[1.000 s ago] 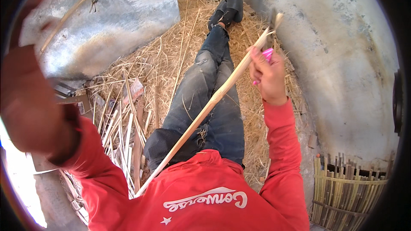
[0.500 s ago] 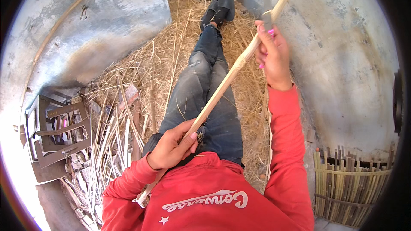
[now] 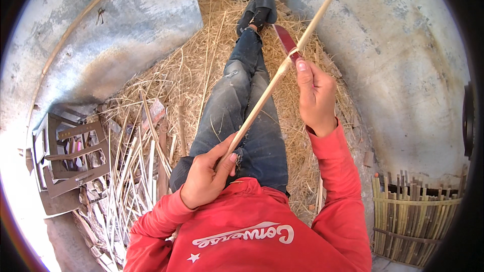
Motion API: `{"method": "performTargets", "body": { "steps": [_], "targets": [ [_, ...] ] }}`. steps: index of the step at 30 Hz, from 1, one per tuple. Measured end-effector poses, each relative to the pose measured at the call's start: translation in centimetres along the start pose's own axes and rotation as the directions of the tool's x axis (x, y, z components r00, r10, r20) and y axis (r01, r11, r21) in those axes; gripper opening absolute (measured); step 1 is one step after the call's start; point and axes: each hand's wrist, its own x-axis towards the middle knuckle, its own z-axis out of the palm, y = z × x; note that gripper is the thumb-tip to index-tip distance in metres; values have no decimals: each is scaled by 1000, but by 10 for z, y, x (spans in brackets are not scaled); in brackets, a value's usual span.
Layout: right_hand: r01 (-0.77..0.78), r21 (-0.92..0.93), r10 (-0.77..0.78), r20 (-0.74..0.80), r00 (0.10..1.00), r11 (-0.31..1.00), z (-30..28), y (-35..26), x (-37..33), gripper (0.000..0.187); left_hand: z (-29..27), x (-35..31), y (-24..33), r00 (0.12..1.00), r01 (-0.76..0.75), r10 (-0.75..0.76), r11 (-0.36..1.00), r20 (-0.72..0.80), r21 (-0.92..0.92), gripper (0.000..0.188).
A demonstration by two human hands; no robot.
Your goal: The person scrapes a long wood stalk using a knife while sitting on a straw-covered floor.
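A long pale wooden stick (image 3: 262, 99) slants from my lap up to the far right. My left hand (image 3: 207, 174) is wrapped round its lower part, above my waist. Farther up, my right hand (image 3: 317, 90) grips a knife (image 3: 285, 39) whose reddish-looking blade crosses the stick and touches it just past a knot. The blade points up and left, and a small lifted shaving seems to stand at the contact. My fingers hide the knife's handle. My outstretched legs (image 3: 237, 111) lie under the stick.
Straw (image 3: 166, 90) covers the ground round my legs. Split strips (image 3: 133, 171) are heaped at the left, beside a dark metal frame (image 3: 75, 153). A fence-like bundle of sticks (image 3: 416, 221) stands at the lower right. Weathered walls (image 3: 398, 70) rise on both sides.
My right hand has come down and turned, so the blade now points up and left across the stick. The stick's far end has shifted slightly; my left hand keeps its grip.
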Motion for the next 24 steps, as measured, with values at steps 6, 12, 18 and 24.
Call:
{"method": "performTargets", "body": {
  "steps": [6, 12, 18, 24],
  "targets": [
    [9, -80, -7, 23, 1000, 997, 3, -2, -4, 42, 7, 10, 0, 999, 40, -41, 996, -10, -79, 42],
    [68, -130, -41, 201, 979, 989, 24, 0, -29, 40, 9, 19, 5, 999, 41, -41, 998, -7, -41, 39],
    [63, -3, -58, 331, 942, 998, 31, 7, -51, 38, 14, 26, -14, 999, 50, -49, 991, 10, -123, 39],
    [-8, -52, 13, 98, 995, 999, 25, 21, -14, 40, 12, 21, -9, 993, 117, -116, 981, 11, -158, 39]
  ]
}}
